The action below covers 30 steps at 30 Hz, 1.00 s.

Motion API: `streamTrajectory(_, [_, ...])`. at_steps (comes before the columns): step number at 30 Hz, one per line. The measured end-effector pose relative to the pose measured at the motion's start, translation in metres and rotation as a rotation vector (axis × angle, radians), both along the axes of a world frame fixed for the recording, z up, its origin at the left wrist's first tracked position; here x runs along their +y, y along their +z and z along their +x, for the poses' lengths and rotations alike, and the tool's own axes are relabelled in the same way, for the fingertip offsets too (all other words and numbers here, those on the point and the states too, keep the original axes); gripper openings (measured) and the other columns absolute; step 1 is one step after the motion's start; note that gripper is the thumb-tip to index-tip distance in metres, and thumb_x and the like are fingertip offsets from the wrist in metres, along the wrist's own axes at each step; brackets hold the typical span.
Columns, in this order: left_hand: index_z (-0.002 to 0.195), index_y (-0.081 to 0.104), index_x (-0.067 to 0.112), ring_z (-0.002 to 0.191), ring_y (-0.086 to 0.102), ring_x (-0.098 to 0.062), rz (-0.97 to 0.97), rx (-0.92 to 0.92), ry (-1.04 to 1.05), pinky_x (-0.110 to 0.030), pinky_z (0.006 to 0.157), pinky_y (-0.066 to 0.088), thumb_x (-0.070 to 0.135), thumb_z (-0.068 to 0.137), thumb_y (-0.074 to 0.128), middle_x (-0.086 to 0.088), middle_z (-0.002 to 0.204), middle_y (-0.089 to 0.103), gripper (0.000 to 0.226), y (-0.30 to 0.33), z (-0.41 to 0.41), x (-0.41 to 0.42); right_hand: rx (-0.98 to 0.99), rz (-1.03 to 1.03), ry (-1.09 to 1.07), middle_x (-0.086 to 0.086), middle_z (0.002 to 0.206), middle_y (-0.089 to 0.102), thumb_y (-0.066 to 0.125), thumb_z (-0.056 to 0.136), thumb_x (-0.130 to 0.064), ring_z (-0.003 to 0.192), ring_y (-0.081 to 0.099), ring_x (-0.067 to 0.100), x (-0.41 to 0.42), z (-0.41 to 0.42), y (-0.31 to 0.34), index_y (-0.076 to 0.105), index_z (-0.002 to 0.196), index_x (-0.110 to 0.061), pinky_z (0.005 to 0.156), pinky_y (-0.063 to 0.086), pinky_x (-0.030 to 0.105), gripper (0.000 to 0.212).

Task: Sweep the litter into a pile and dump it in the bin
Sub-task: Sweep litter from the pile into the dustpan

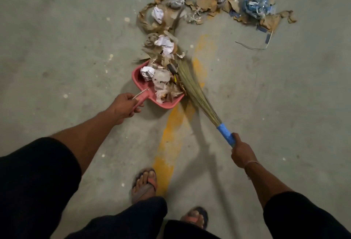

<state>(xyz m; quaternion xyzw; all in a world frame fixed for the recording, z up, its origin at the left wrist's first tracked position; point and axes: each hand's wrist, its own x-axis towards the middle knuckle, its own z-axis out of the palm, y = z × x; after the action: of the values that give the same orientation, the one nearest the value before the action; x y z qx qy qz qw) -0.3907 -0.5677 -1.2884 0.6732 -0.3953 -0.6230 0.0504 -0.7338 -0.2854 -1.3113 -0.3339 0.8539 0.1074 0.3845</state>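
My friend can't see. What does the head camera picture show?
A person's left hand holds a pink dustpan full of paper scraps while the right hand sweeps with a grass broom. More litter lies on the concrete floor beyond.

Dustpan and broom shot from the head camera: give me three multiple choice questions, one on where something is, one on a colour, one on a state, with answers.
1. Where do the broom bristles lie?
A. Against the dustpan's right side
B. Behind the feet
C. On the blue plastic bag

2. What colour is the dustpan?
A. Green
B. Pink
C. Black

3. What state is the dustpan in?
A. Empty
B. Upside down
C. Loaded with litter

Answers: 1 A, bristles touch its right edge. 2 B, its rim and handle, gripped by the left hand, are pink. 3 C, crumpled paper and scraps fill it.
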Motion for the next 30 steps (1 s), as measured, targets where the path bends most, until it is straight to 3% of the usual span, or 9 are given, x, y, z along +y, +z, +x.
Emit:
streamTrajectory(4, [0.118, 0.061, 0.006, 0.05, 0.06, -0.003, 0.018, 0.015, 0.014, -0.015, 0.04, 0.04, 0.012, 0.102, 0.053, -0.009, 0.099, 0.072, 0.019, 0.0, -0.008, -0.001, -0.012, -0.05, 0.001, 0.012, 0.098, 0.059, 0.054, 0.096, -0.008, 0.078, 0.061, 0.027, 0.024, -0.001, 0.005, 0.032, 0.146, -0.031, 0.074, 0.054, 0.043, 0.059])
streamTrajectory(9, [0.111, 0.061, 0.013, 0.064, 0.061, -0.011, 0.084, 0.039, 0.049, -0.017, 0.045, 0.047, 0.004, 0.099, 0.052, -0.008, 0.101, 0.073, 0.018, 0.002, -0.003, 0.011, -0.013, -0.137, -0.098, 0.013, 0.096, 0.058, 0.055, 0.096, -0.003, 0.073, 0.058, 0.025, 0.047, 0.005, 0.021, 0.036, 0.143, -0.029, 0.065, 0.048, 0.038, 0.057])
streamTrajectory(17, [0.119, 0.059, 0.017, 0.073, 0.062, -0.014, 0.101, 0.102, 0.058, -0.02, 0.055, 0.051, 0.008, 0.101, 0.052, -0.004, 0.101, 0.075, 0.022, 0.013, 0.015, 0.031, -0.038, -0.201, -0.231, 0.017, 0.106, 0.062, 0.052, 0.099, -0.001, 0.072, 0.054, 0.017, 0.051, 0.016, 0.048, 0.036, 0.145, -0.02, 0.056, 0.038, 0.025, 0.051])
streamTrajectory(24, [0.108, 0.061, 0.02, 0.074, 0.06, -0.016, 0.058, 0.156, 0.043, -0.028, 0.066, 0.049, 0.011, 0.101, 0.056, -0.006, 0.103, 0.073, 0.013, 0.056, 0.015, 0.038, -0.062, -0.197, -0.242, 0.014, 0.095, 0.06, 0.052, 0.097, 0.002, 0.065, 0.051, 0.011, 0.04, 0.02, 0.081, 0.04, 0.143, -0.017, 0.053, 0.035, 0.022, 0.051])
streamTrajectory(30, [0.106, 0.06, 0.019, 0.069, 0.059, -0.015, 0.066, 0.166, 0.05, -0.023, 0.057, 0.047, 0.009, 0.1, 0.057, -0.006, 0.098, 0.073, 0.012, 0.121, 0.009, 0.046, -0.097, -0.215, -0.264, 0.015, 0.089, 0.061, 0.053, 0.099, -0.004, 0.062, 0.052, 0.013, 0.041, 0.018, 0.145, 0.039, 0.142, -0.018, 0.051, 0.034, 0.023, 0.047])
